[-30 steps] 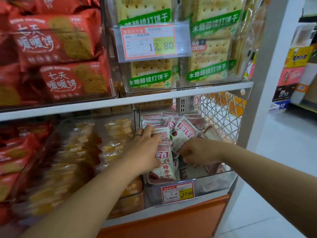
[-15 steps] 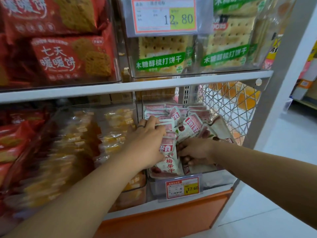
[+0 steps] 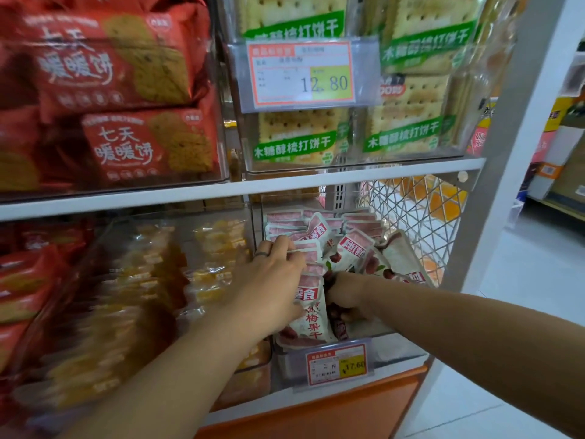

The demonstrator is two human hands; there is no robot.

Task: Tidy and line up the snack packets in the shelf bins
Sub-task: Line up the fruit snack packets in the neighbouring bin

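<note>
Wire mesh (image 3: pixel 414 217) beside snack packets (image 3: pixel 352 248)

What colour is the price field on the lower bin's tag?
Yellow, on the lower price tag; head view.

Above the white shelf board (image 3: pixel 126 201): one orange-bordered paper price tag (image 3: pixel 302 74), four green-banded clear cracker packs (image 3: pixel 294 144), two legible red foil biscuit packets (image 3: pixel 148 147). Below it: one second price tag (image 3: pixel 337 364), one left hand (image 3: pixel 278 280), one right hand (image 3: pixel 345 296), and white-and-pink plum packets (image 3: pixel 353 248) too many to count.
</note>
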